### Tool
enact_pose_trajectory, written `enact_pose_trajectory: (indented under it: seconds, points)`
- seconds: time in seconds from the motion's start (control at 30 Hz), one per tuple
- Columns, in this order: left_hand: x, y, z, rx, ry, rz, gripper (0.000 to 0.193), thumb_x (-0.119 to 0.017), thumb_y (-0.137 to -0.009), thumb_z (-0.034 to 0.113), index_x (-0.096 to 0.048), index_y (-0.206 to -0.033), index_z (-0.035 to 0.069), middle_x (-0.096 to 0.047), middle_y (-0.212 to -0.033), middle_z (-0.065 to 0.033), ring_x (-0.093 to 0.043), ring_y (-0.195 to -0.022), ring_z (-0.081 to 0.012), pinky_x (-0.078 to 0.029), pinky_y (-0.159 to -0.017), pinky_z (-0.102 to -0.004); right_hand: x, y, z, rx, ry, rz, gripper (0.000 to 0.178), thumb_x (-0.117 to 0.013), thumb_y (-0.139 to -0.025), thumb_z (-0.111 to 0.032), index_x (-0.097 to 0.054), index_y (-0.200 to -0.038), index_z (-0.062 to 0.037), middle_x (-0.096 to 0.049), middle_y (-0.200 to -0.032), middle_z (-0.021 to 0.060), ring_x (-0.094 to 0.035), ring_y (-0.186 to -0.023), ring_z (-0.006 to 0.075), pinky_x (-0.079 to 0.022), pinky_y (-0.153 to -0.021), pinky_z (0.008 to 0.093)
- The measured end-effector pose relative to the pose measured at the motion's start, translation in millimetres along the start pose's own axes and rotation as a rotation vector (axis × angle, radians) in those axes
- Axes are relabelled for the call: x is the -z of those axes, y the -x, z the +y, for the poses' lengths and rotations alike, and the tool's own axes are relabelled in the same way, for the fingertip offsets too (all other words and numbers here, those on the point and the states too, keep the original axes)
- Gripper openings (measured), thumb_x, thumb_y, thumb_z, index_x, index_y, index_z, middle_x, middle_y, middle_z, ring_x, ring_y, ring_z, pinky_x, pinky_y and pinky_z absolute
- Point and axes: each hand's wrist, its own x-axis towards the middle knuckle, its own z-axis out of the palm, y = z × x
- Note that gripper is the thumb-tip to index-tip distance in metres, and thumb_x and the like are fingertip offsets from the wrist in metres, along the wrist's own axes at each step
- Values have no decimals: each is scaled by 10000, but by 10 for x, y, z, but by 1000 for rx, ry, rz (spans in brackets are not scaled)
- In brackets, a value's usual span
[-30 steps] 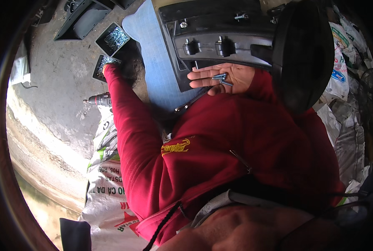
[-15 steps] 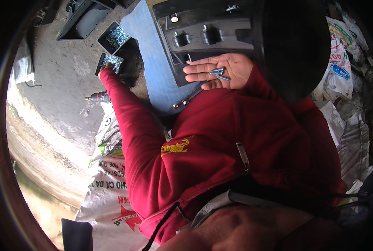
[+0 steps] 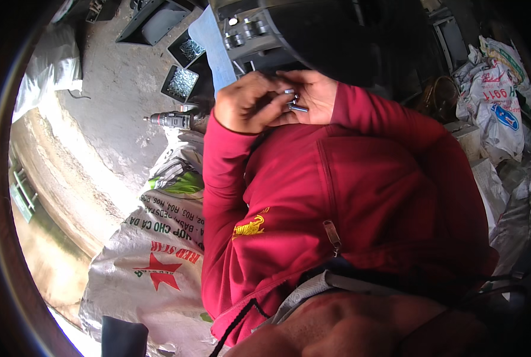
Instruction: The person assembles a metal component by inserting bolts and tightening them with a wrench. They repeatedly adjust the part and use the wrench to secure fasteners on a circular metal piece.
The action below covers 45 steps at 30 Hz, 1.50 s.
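My left hand (image 3: pixel 246 102) is closed, its fingers bunched together above my right palm. A small shiny piece shows by its fingertips, too small to name. My right hand (image 3: pixel 318 98) is cupped, palm up, and holds a few silver bolts (image 3: pixel 299 109); the left fingers partly hide them. Just beyond both hands lies a black moulded part (image 3: pixel 256 50) with round metal-faced bosses and an upright pin, partly over a light blue cloth (image 3: pixel 209 44).
Two black bins stand at the far left: one with silver screws (image 3: pixel 189 49), a nearer one with small shiny hardware (image 3: pixel 181 82). A power drill (image 3: pixel 169 119) lies on the concrete floor. Printed white sacks (image 3: pixel 158 297) are on the left, more sacks (image 3: pixel 506 113) on the right.
My left hand has left the bin of small hardware and come right, over my right palm. My right hand has curled from flat to cupped. The view has shifted slightly.
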Motion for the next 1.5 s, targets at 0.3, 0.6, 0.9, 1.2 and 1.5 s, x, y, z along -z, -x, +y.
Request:
enact_pose_trajectory:
  seconds: [0.3,0.6,0.9,1.2,1.5]
  points:
    - [-235,-1,302,-77,-420,-26,339,-750,-682,8,-683,-1009,69,-653,-942,-92,-666,-794,-226,-541,-663,-311,-90,116,-8,61,135,9,432,-400,-971,-286,-493,-1297,-18,-578,-1203,112,-562,-1079,250,-452,-949,398]
    - [-280,51,271,-123,-517,-52,283,-730,-680,-25,-681,-939,77,-648,-940,-79,-654,-816,-215,-528,-644,-304,-99,81,49,80,149,127,408,-413,-967,-294,-543,-1242,-21,-593,-1192,73,-556,-1084,207,-437,-956,376]
    - [-156,57,278,22,-336,118,212,-703,-754,2,-655,-953,56,-650,-819,-68,-643,-675,-158,-496,-560,-262,2,63,95,17,8,-92,459,-439,-954,-420,-577,-1147,-27,-630,-1058,123,-609,-986,306,-469,-949,451]
    - [-369,0,279,-105,-632,22,190,-732,-715,120,-689,-900,113,-609,-744,-58,-624,-625,-227,-487,-521,-327,-201,45,197,44,218,535,595,-565,-779,-679,-581,-851,-89,-514,-678,19,-528,-586,159,-519,-631,314]
    - [-69,222,197,42,-468,287,150,-736,-735,35,-681,-874,45,-646,-765,-68,-628,-637,-179,-486,-560,-284,-272,139,171,249,730,429,281,-700,-841,-214,-638,-1063,-54,-643,-991,34,-492,-624,32,-281,-397,141]
